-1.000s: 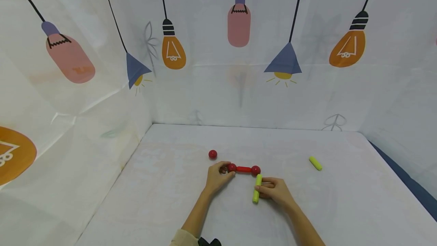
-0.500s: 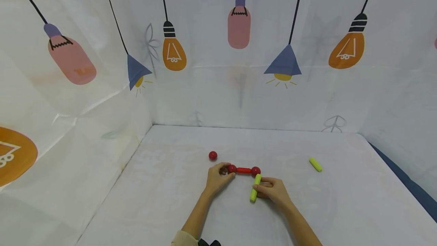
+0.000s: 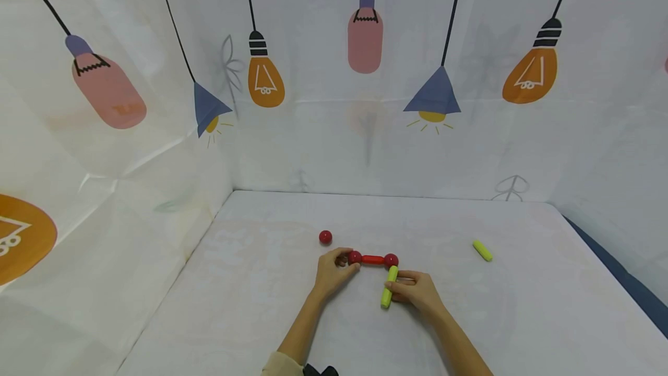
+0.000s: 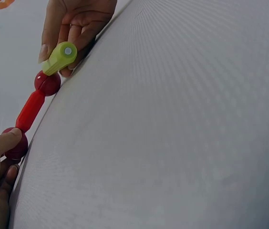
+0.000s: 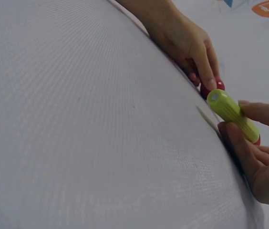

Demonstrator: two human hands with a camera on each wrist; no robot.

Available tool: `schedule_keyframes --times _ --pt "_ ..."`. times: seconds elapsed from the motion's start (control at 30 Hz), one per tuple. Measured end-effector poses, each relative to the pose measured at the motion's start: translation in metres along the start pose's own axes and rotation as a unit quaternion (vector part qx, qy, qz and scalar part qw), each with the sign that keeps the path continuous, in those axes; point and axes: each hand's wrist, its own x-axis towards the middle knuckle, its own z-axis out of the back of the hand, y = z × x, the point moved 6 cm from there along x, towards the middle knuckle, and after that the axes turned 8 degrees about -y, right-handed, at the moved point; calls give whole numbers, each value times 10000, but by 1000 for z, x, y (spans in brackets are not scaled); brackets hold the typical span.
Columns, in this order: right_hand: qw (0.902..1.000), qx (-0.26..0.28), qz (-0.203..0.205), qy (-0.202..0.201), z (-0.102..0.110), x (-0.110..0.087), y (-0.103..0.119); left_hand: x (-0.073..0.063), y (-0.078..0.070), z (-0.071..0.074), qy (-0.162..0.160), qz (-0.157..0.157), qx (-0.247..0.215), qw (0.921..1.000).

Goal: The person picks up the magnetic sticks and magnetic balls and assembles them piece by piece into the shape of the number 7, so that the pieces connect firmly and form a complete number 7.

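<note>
A white sheet point(image 3: 318, 149) printed with hanging lamps rises behind and to the left of the white desk point(image 3: 250, 306). Among the prints are blue cone shades point(image 3: 434, 90), orange bulbs point(image 3: 267, 82) and pink capsule bulbs point(image 3: 365, 40). Over the desk, the right hand point(image 3: 417, 293) pinches a ridged yellow-green rod point(image 3: 389, 288) between thumb and fingers; the left hand point(image 3: 331, 272) has thumb and fingers clamped on the near red ball point(image 3: 355, 257). The held rod slants from the person's side up to the far red ball point(image 3: 391, 260), its tip touching it. A second yellow-green rod point(image 3: 482, 250) lies well apart, toward the right. Slimmer, a red rod point(image 3: 373, 260) joins the two balls. A loose red ball point(image 3: 326, 237) sits just beyond the left hand. Smallest is the pale disc point(image 4: 67, 50) in the held rod's end.
</note>
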Motion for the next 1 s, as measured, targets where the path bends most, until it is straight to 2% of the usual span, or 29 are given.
schedule_keyframes --times 0.47,0.77,1.0 --pt "9999 -60 -140 13 0 -2 4 0 0 -1 22 103 -16 9999" --pt "9992 -70 -373 -98 0 -1 2 0 1 -1 40 120 3 9999" --pt "9995 67 -290 -85 -1 -3 3 0 1 -1 44 96 14 9999"
